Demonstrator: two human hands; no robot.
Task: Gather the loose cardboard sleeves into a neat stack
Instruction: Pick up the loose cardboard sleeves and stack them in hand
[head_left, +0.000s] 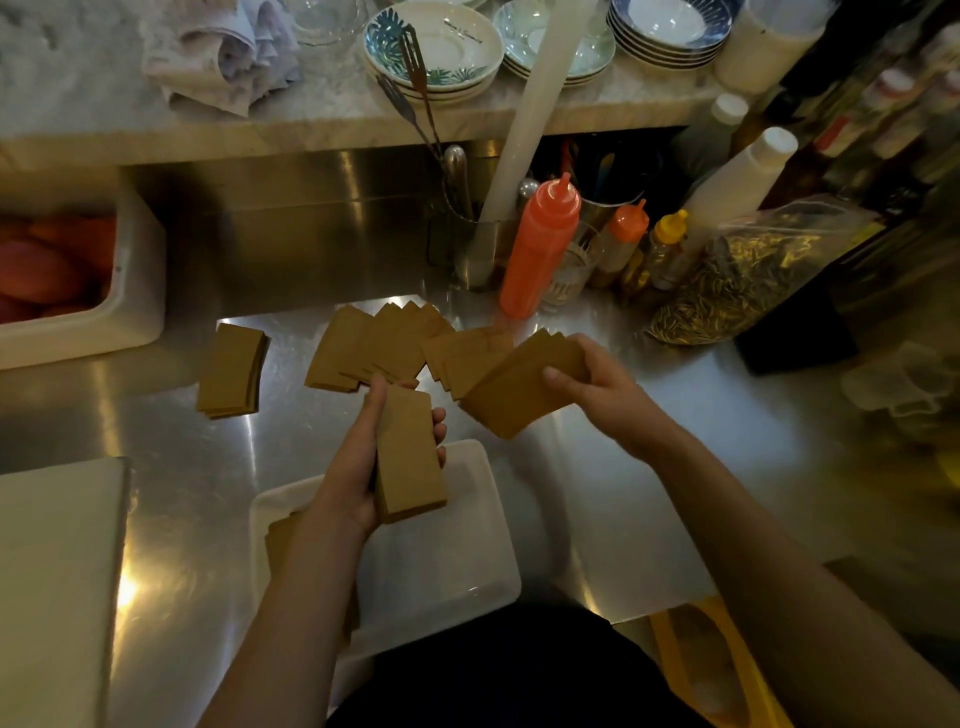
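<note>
Brown cardboard sleeves lie on a steel counter. My left hand (358, 457) grips a squared stack of sleeves (408, 457) held above a white tray (478, 551). My right hand (592, 384) holds a fanned bunch of sleeves (519, 389) by its right end, just above the counter. Behind my hands, loose sleeves (379, 343) lie spread in overlapping fans. A separate small pile of sleeves (231, 371) rests to the left. A few more sleeves (280, 535) lie in the tray, partly hidden by my left forearm.
An orange squeeze bottle (540, 244), smaller bottles and a bag of dark bits (727, 280) crowd the back right. A white tub (130, 291) of reddish items sits at the left. A white board (57, 587) lies front left. Plates (436, 52) stand on the marble ledge above.
</note>
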